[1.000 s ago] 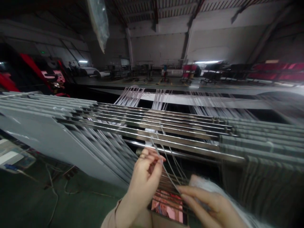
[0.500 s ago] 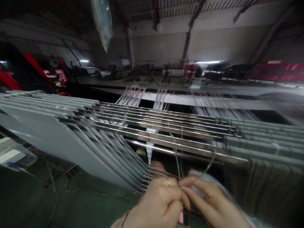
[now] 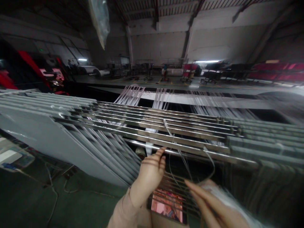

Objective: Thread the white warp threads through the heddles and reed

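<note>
My left hand [image 3: 153, 167] is at the front metal rods of a loom, fingers stretched apart, with no object visible in it. Its fingertips are beside the shiny round bar [image 3: 171, 152], near a white strip of yarn [image 3: 148, 148]. Lower right, my blurred right hand [image 3: 206, 202] has its thumb and index finger close together. A thin grey cord [image 3: 214, 164] bends down from a flat bar to these fingers, which seem to pinch it. Other loose strands [image 3: 184, 160] hang between the hands. Thin heddle rods [image 3: 177, 180] lie below them.
Stacked grey heddle frames [image 3: 95, 152] rise at left, with more frames [image 3: 266, 152] at right. White warp threads [image 3: 130, 95] run behind the bars. A lit phone-like screen [image 3: 166, 205] lies below the rods. A clear plastic bag [image 3: 99, 22] hangs overhead. Cables [image 3: 54, 196] cross the floor.
My hands were together at the strands and are now apart. The left has moved up and left toward the bar, uncovering the screen; the right has shifted slightly right and down.
</note>
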A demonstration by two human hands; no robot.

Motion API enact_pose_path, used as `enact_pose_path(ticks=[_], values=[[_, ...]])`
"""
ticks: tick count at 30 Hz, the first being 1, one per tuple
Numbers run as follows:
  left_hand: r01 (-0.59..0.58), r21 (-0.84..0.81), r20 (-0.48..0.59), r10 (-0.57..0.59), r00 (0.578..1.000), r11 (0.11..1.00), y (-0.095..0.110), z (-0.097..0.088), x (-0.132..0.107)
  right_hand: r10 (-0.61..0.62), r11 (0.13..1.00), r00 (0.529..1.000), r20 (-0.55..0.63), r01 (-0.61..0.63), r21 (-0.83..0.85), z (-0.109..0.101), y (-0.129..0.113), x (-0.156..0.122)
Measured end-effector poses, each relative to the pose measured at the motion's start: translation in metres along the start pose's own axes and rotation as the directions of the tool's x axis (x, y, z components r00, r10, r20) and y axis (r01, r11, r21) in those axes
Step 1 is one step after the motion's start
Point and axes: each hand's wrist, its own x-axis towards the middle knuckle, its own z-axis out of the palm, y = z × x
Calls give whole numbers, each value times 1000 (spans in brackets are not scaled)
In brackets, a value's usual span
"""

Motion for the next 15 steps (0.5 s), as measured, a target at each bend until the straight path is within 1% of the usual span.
enact_pose_path(ticks=[2, 3, 4, 7, 8, 9, 10, 12, 13, 14, 15], values=[[-64, -100, 60, 70, 996, 993, 3, 1, 2, 1, 999, 999, 45, -2, 36, -5, -5, 9], [-82, -146, 60, 92, 994, 986, 5, 0, 1, 14, 998, 998, 60, -17, 56, -8, -8, 13], [-98, -189, 28, 105, 994, 977, 6, -3, -2, 33, 997, 997, 67, -38, 70, -11, -9, 16], [-165, -341, -141, 124, 982, 925, 11, -16, -22, 85, 986, 988, 131, -103, 134, -13, -14, 25], [-186, -392, -158, 133, 978, 901, 13, -21, -31, 103, 979, 984, 144, -126, 161, -12, -16, 28], [-208, -426, -135, 165, 977, 880, 15, -25, -40, 124, 970, 981, 152, -152, 192, -9, -18, 32], [-239, -435, -85, 225, 971, 868, 16, -29, -49, 150, 956, 977, 155, -183, 229, -5, -20, 36], [-334, -385, 32, 374, 927, 861, 16, -33, -62, 210, 916, 964, 160, -252, 313, 4, -24, 44], [-369, -340, 76, 416, 906, 865, 15, -33, -66, 233, 890, 955, 181, -285, 356, 7, -26, 47], [-370, -297, 99, 414, 905, 880, 13, -32, -68, 247, 865, 944, 218, -316, 390, 10, -27, 50], [-335, -258, 90, 368, 926, 906, 9, -29, -70, 251, 846, 935, 249, -337, 414, 10, -29, 50]])
